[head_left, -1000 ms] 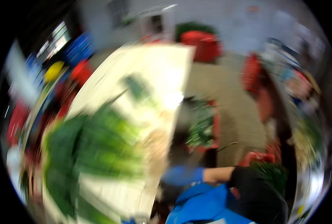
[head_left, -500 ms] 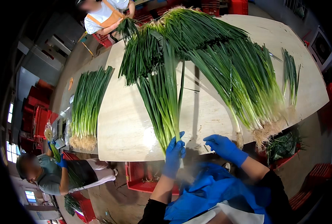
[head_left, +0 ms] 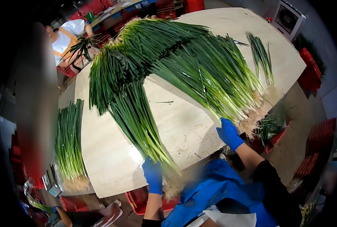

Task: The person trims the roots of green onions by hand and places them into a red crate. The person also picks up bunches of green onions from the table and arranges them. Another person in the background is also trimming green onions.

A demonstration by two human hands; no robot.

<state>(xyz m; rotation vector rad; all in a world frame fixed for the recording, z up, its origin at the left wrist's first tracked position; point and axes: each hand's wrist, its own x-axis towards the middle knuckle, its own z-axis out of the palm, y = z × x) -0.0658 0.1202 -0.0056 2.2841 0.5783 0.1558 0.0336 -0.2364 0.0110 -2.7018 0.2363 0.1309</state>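
My left hand (head_left: 152, 176), in a blue glove, lies against the left edge of a fanned bundle of thin green leeks (head_left: 140, 126), near the pale lower stems. Its fingers are stretched out and seem to hold nothing. The bundle's roots (head_left: 172, 188) hang past the near table edge, blurred. My right hand (head_left: 230, 135), also gloved in blue, is closed around the lower end of a leek (head_left: 212, 112) on the left side of the larger leek pile (head_left: 217, 72); its fingers partly hide that end. Shaggy roots (head_left: 253, 119) of the pile lie just right of this hand.
More leeks lie heaped across the far part of the pale table (head_left: 183, 128), with a small bunch (head_left: 261, 58) at right. Another row (head_left: 69, 140) stands left. Red crates (head_left: 136, 200) sit below the near edge. Co-workers (head_left: 68, 39) are at the far left and lower left.
My view has turned, shifting the scene. The leek in my left hand has been laid on the bundle and let go. My right hand has reached the right pile and closed on a leek.
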